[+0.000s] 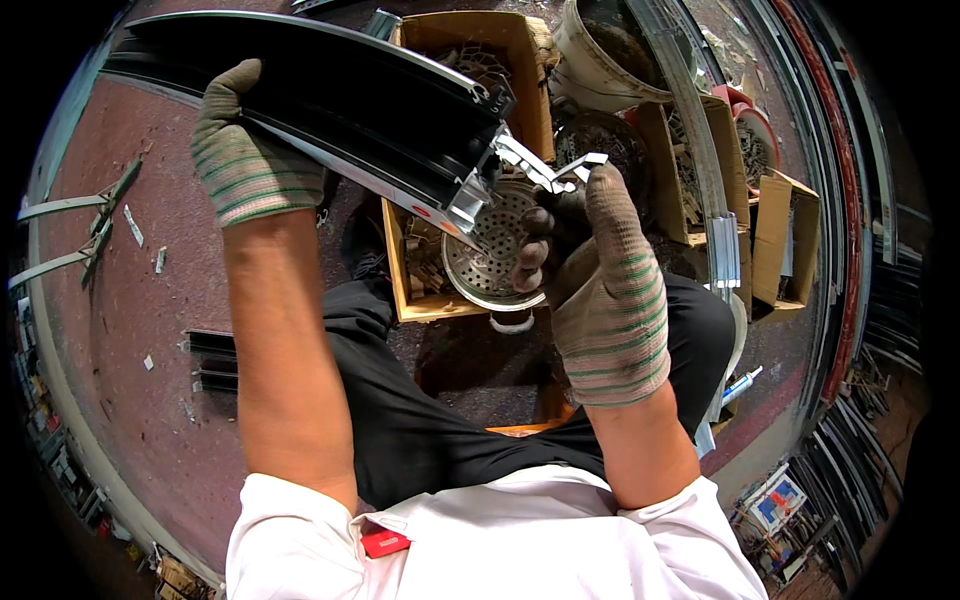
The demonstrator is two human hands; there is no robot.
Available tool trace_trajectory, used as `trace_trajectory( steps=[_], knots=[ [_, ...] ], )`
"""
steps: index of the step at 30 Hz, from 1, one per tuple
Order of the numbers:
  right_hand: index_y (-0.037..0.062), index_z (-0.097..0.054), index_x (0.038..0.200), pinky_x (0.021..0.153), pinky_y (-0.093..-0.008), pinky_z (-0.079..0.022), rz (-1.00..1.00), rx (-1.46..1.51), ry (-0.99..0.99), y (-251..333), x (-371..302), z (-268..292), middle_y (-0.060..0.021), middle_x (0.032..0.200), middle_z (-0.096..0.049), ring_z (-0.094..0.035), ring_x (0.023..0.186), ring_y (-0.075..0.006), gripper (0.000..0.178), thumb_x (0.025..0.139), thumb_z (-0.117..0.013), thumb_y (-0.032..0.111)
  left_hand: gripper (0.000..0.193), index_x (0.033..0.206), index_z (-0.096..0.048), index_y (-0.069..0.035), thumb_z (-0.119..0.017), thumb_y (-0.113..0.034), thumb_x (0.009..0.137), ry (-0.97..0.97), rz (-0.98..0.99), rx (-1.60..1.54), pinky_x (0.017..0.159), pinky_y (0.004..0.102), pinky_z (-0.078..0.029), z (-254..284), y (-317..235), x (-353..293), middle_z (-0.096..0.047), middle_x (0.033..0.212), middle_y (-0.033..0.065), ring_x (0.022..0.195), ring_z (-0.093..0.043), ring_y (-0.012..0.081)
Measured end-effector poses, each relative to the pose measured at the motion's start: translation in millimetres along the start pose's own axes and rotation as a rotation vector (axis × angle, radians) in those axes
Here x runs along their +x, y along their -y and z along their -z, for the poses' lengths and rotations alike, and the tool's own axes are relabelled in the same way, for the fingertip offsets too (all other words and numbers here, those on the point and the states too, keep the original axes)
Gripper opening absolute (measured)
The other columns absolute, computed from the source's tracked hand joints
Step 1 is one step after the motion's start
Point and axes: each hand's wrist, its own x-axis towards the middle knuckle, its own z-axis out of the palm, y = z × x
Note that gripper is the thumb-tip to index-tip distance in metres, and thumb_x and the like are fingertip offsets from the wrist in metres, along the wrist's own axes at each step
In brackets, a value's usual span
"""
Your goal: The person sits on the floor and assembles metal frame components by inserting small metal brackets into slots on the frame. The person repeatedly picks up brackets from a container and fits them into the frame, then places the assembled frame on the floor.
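My left hand (255,155), in a striped knit work glove, is wrapped round a long black metal profile (350,95) that slants from the far left toward the middle. The profile's end is cut open and shows hollow channels. At that end a silver angled metal bracket (535,168) sticks out. My right hand (610,280), gloved too, pinches the bracket's outer end between thumb and fingers. A second silver piece (468,200) sits at the profile's lower corner. How deep either piece goes into the channels is hidden. Below the profile's end stands a perforated metal colander (495,240).
Cardboard boxes (530,75) of small metal parts stand beyond my hands, with a dirty white bucket (590,60) beside them. Long metal strips (690,110) stand upright at the right. Short black profiles (212,362) and a folding metal stand (95,225) are on the left floor.
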Motion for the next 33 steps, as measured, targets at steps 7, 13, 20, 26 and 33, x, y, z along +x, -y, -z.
trace_trajectory(
  steps=[7,13,20,26,33],
  knots=[
    [0.0069,-0.061,0.112,0.061,-0.0282,-0.047,-0.004,-0.2,0.068,20,7,4,-0.0062,0.089,-0.065,-0.061,0.07,-0.0132,0.04,0.096,-0.066,0.044,0.015,0.094,-0.069,-0.003,-0.072,-0.011,0.081,0.004,-0.015,-0.005,0.078,0.038,-0.062,5,-2,1,-0.073,0.094,0.0134,0.085,-0.073,0.0265],
    [0.0055,-0.061,0.115,0.057,-0.0217,-0.048,0.016,-0.354,0.057,19,9,-4,-0.0049,0.091,-0.066,-0.061,0.068,-0.0089,0.042,0.095,-0.068,0.042,0.016,0.093,-0.067,-0.003,-0.073,-0.012,0.08,-0.071,0.019,-0.019,0.079,0.0384,-0.062,3,-8,8,-0.073,0.094,0.013,0.085,-0.072,0.0261],
    [0.0046,-0.062,0.111,0.058,-0.0218,-0.046,-0.087,-0.308,0.186,33,17,3,-0.0036,0.086,-0.065,-0.058,0.066,-0.0075,0.042,0.094,-0.069,0.043,0.017,0.092,-0.068,-0.003,-0.075,-0.011,0.078,-0.066,-0.007,0.068,0.073,0.0368,-0.063,9,-7,8,-0.073,0.089,0.0136,0.079,-0.072,0.0261],
    [0.0025,-0.064,0.11,0.056,-0.0216,-0.048,0.04,-0.543,0.053,19,16,-3,-0.004,0.086,-0.066,-0.061,0.066,-0.0077,0.048,0.095,-0.068,0.047,0.016,0.092,-0.068,-0.003,-0.074,-0.008,0.078,-0.092,0.03,0.007,0.074,0.0394,-0.063,5,-7,15,-0.073,0.089,0.0142,0.079,-0.072,0.027],
    [0.0018,-0.066,0.111,0.06,-0.0202,-0.049,-0.012,-0.479,0.164,17,21,-2,-0.0044,0.093,-0.07,-0.063,0.07,-0.0062,0.047,0.097,-0.064,0.046,0.016,0.091,-0.067,-0.003,-0.075,-0.008,0.077,-0.139,0.03,0.117,0.074,0.0398,-0.063,0,-3,3,-0.072,0.088,0.013,0.076,-0.071,0.0266]
  ],
)
